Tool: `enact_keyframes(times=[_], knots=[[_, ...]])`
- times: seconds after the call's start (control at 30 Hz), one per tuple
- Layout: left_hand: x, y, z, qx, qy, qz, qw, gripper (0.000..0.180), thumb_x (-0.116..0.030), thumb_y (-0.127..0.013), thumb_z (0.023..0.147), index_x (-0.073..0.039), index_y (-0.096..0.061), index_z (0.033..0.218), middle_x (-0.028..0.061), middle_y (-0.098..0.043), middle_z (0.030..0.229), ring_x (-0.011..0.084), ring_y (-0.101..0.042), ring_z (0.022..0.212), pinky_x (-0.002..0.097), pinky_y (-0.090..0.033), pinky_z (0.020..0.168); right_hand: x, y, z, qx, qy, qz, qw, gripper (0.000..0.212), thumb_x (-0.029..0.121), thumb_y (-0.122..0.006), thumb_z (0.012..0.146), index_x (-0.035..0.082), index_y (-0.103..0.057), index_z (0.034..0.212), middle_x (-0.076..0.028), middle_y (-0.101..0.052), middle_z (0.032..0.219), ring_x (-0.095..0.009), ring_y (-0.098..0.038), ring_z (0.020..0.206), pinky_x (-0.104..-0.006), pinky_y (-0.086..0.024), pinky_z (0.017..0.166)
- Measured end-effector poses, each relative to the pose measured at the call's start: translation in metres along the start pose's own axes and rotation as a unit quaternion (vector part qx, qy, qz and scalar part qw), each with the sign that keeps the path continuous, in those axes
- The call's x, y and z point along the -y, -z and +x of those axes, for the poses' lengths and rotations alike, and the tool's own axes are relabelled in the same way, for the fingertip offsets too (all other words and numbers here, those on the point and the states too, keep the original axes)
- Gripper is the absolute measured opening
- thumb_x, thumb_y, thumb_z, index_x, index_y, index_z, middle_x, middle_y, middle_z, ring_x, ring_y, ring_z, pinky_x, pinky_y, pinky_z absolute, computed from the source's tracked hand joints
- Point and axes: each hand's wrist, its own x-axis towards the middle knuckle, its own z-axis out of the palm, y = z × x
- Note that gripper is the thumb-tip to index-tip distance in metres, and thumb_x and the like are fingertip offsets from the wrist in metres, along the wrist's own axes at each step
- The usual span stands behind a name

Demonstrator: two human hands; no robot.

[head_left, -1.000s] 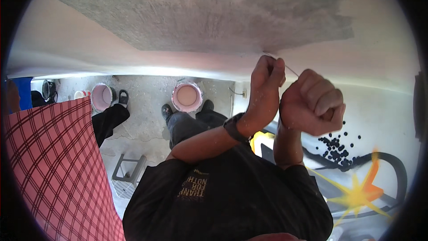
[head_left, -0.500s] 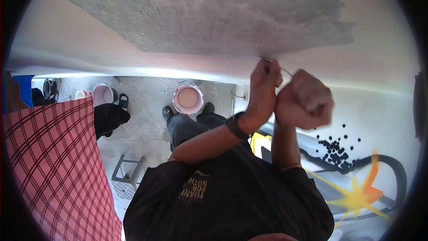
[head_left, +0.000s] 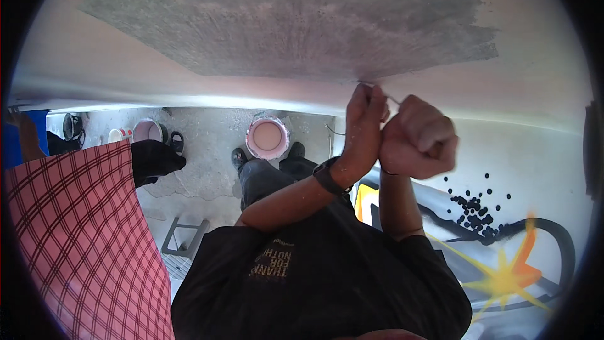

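Both my hands are raised against the pale wall [head_left: 239, 91], just under a rough grey patch of coating [head_left: 327, 25]. A thin flat blade [head_left: 392, 98], seen edge-on, runs along the wall between them; its handle is hidden, so its exact kind does not show. My left hand [head_left: 365, 123], with a dark band at the wrist, has its fingers pinched on the blade's left end. Close beside it, wrists nearly touching, my right hand [head_left: 420, 138] is closed in a fist at the blade's right end.
A pink-rimmed bucket [head_left: 267, 138] of pale liquid stands on the floor between my feet. At left are a person in a pink checked garment [head_left: 82, 214], another bucket [head_left: 148, 131], a blue-sleeved person's arm [head_left: 28, 135] and a grey step stool [head_left: 182, 237]. The right wall [head_left: 503, 271] carries painted graffiti.
My two hands have shifted slightly left along the wall together with the blade. At the far left, another person's forearm has risen toward the wall.
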Motion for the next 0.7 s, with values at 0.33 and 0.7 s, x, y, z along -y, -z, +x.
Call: enact_keyframes(times=[0.33, 0.7], knots=[[0.027, 0.019, -0.003, -0.02, 0.039, 0.005, 0.999, 0.024, -0.024, -0.052, 0.105, -0.007, -0.045, 0.089, -0.0021, -0.04, 0.076, 0.0066, -0.036, 0.071, 0.0244, -0.034, 0.063, -0.009, 0.033, -0.021, 0.027, -0.016, -0.052, 0.998, 0.035, 0.016, -0.035, 0.096, 0.008, -0.037, 0.062, -0.005, -0.039, 0.053, -0.018, -0.033, 0.047, -0.0353, -0.032, 0.049], [0.035, 0.023, 0.004, 0.016, -0.009, -0.017, 1.0, 0.019, -0.019, -0.051, 0.104, -0.006, -0.046, 0.091, -0.0018, -0.041, 0.08, 0.0072, -0.036, 0.075, 0.0253, -0.035, 0.066, -0.007, 0.032, -0.02, 0.029, -0.023, -0.029, 0.999, 0.037, 0.024, -0.034, 0.094, 0.01, -0.04, 0.06, -0.004, -0.038, 0.052, -0.018, -0.032, 0.048, -0.036, -0.033, 0.053]])
